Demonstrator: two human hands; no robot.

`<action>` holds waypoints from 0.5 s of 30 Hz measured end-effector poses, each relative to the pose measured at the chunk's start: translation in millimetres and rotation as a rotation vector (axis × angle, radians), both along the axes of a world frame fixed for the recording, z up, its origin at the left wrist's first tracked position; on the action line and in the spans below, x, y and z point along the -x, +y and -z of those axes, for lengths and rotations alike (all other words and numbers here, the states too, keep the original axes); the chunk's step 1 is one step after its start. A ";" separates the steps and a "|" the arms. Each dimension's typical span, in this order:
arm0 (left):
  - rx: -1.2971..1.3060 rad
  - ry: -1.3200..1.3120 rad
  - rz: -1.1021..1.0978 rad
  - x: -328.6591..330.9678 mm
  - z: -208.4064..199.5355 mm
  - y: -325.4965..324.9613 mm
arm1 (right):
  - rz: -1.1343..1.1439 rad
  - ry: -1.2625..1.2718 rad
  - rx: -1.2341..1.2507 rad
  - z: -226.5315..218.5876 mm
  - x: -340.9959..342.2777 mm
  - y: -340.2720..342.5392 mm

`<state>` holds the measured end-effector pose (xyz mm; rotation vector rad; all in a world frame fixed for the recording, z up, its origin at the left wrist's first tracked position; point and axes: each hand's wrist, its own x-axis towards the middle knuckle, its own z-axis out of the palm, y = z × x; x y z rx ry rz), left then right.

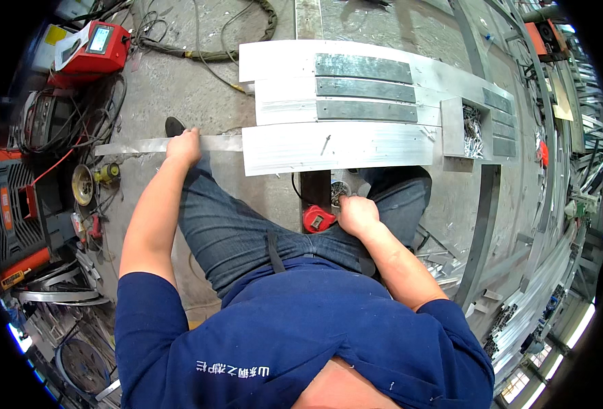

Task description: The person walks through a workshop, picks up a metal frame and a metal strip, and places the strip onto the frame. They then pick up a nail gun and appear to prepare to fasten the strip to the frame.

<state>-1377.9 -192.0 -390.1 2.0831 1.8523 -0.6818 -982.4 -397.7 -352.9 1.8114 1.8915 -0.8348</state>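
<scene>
My left hand (184, 146) is wrapped round a long flat metal strip (220, 144), which runs sideways and meets the left end of the pale metal planks (281, 151). My right hand (358, 215) is curled at a small round container (340, 188) of little metal pieces, between my knees. Its fingertips are partly hidden at the rim, so what they pinch does not show. Just left of that hand is a red tape measure (317, 219). A small loose fastener (326, 144) lies on the nearest plank, and dark grey plates (364, 88) rest across the planks.
An open metal box (453, 129) of thin fasteners stands at the planks' right end. Steel bars (478, 238) run along the right. On the left are a red machine with a screen (98, 51), cables (199, 54), a yellow power tool (109, 172) and a grey-orange unit (15, 211).
</scene>
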 end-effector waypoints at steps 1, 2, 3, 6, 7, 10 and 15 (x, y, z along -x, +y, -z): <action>0.007 0.008 0.009 1.1 0.6 0.3 | -0.001 0.001 -0.006 -0.4 -0.2 -0.1; 0.014 0.016 0.017 2.2 1.0 0.6 | -0.009 -0.001 -0.001 -1.1 -0.5 0.2; 0.023 0.025 0.026 0.4 -1.8 0.5 | -0.015 -0.003 0.005 -1.4 -1.0 0.5; 0.025 0.017 0.045 -8.2 -12.4 -1.1 | 0.019 0.008 0.008 -8.8 -2.6 1.7; 0.014 -0.003 0.061 -10.8 -17.4 -2.3 | 0.040 0.014 0.006 -14.4 -3.5 2.3; -0.038 -0.075 0.087 -17.7 -38.2 -8.7 | 0.140 0.117 -0.013 -47.9 -19.6 2.6; -0.160 -0.187 0.050 -3.9 -59.6 -30.4 | 0.372 0.382 0.066 -139.9 -70.2 -0.7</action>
